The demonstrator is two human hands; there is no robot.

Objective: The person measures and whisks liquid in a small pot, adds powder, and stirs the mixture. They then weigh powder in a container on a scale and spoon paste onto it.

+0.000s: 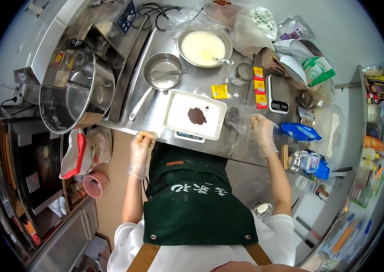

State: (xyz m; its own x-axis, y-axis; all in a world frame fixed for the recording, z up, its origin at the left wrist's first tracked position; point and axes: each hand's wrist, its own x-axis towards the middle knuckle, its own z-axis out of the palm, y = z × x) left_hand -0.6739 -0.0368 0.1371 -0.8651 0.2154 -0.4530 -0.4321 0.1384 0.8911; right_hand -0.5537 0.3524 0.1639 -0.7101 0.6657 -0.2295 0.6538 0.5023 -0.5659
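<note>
Both my hands wear clear plastic gloves. My right hand [262, 133] grips the gathered end of a clear plastic bag [241, 118] with dark powder inside, just right of a white rectangular tub [221, 124]. White powder [181, 110] fills the tub, with a small heap of dark brown powder [197, 116] on top. Under the tub, a digital scale [189, 136] juts out at the near edge. My left hand [141, 144] is curled near the table's front edge, left of the tub; whether it holds anything is unclear.
A saucepan [147, 69] with a whisk [170, 73] and a bowl of pale batter [203, 47] stand behind. Yellow [220, 91] and red sachets [260, 87], a glass jar [241, 74], a second scale [278, 93] and a blue packet [300, 132] lie rightward. A mixer bowl [76, 95] stands left.
</note>
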